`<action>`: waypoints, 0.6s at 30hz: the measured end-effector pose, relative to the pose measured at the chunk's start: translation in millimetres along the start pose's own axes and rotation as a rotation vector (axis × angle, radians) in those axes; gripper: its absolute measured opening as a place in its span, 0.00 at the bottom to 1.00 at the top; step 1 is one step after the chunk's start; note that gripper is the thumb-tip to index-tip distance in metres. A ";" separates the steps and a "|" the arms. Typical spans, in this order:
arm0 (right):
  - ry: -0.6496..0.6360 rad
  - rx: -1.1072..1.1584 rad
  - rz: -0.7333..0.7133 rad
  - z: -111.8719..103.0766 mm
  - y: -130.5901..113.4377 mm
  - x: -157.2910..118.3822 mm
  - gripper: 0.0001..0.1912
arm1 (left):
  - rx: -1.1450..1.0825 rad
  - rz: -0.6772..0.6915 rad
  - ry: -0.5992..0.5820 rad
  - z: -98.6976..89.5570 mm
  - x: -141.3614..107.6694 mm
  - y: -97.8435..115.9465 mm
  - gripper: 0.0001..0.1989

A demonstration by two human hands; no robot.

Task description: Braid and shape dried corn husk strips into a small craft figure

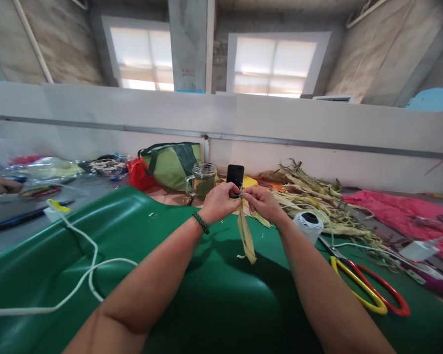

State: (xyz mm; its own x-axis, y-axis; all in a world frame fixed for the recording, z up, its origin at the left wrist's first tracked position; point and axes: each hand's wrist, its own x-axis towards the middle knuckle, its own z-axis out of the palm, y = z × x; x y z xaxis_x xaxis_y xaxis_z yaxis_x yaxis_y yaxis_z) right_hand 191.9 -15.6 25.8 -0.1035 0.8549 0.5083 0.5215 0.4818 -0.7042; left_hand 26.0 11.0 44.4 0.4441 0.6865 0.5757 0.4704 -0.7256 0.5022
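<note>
Both hands meet in front of me above the green mat (pixel 221 295), pinching the top of a pale dried corn husk strip (pixel 246 238). My left hand (pixel 221 202) is closed on it from the left, a green bead bracelet at the wrist. My right hand (pixel 264 201) is closed on it from the right. The strip hangs down below the fingers, its lower end loose. What lies right between the fingertips is too small to make out. Just behind the hands stands a dark-screened phone (pixel 235 174). A white thread spool (pixel 308 226) is right of my right hand.
Scissors with red and yellow handles (pixel 369 287) lie at the right. Beyond are a heap of dried husks (pixel 310 194) and a pink cloth (pixel 402 209). A glass mug (pixel 204 181) and green bag (pixel 173 164) stand behind. White cables (pixel 92 265) cross the mat. Another person's hand (pixel 2 185) shows far left.
</note>
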 end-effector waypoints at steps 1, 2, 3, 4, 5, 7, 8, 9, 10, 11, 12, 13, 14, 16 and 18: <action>0.000 0.002 0.002 0.0 -0.1 0.0 0.18 | 0.014 -0.020 0.005 -0.5 -0.2 1.0 0.05; 0.000 0.003 0.003 0.1 -0.1 0.0 0.18 | 0.028 -0.036 0.009 -1.0 -0.3 1.7 0.04; -0.002 0.004 0.004 0.3 0.1 0.0 0.19 | 0.035 -0.047 0.006 -1.4 -0.2 2.0 0.04; -0.001 0.004 0.004 0.5 0.3 0.0 0.19 | 0.032 -0.052 -0.003 -1.7 0.1 1.9 0.03; 0.001 0.005 0.003 0.6 0.7 0.1 0.19 | 0.018 -0.052 -0.017 -1.7 0.5 1.4 0.04; 0.009 0.009 0.000 0.8 1.6 0.3 0.19 | -0.029 -0.052 -0.041 -1.4 1.6 -0.6 0.07; 0.012 0.009 -0.001 0.8 2.0 0.3 0.18 | -0.048 -0.053 -0.041 -1.0 2.1 -1.8 0.09; 0.013 0.006 -0.003 0.6 2.2 0.4 0.18 | -0.056 -0.050 -0.034 -0.7 2.5 -2.9 0.10; 0.013 0.003 -0.005 0.5 2.3 0.4 0.18 | -0.051 -0.044 -0.026 -0.3 2.8 -3.8 0.11; 0.010 -0.001 -0.005 0.3 2.2 0.5 0.17 | -0.038 -0.037 -0.021 -0.1 2.8 -4.4 0.11; 0.009 -0.002 -0.004 0.3 2.1 0.5 0.17 | -0.015 -0.031 -0.022 0.0 2.6 -4.5 0.11; 0.009 -0.002 -0.002 0.3 1.9 0.5 0.16 | 0.012 -0.029 -0.028 -0.1 2.2 -4.3 0.12; 0.012 -0.001 0.002 0.4 1.6 0.6 0.16 | 0.040 -0.034 -0.034 -0.4 1.6 -3.6 0.12; 0.019 0.003 0.009 0.8 1.2 0.6 0.15 | 0.091 -0.065 -0.036 -1.3 0.2 -1.5 0.13; 0.019 0.006 0.012 1.3 1.0 0.4 0.15 | 0.127 -0.100 -0.036 -2.4 -1.1 1.1 0.12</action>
State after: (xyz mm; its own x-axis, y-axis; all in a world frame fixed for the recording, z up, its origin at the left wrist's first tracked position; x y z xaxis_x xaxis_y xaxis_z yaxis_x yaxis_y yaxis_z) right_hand 191.3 -14.6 24.7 -0.0810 0.8569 0.5090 0.5172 0.4727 -0.7135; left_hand 24.2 9.3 45.9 0.4162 0.7577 0.5027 0.6054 -0.6434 0.4685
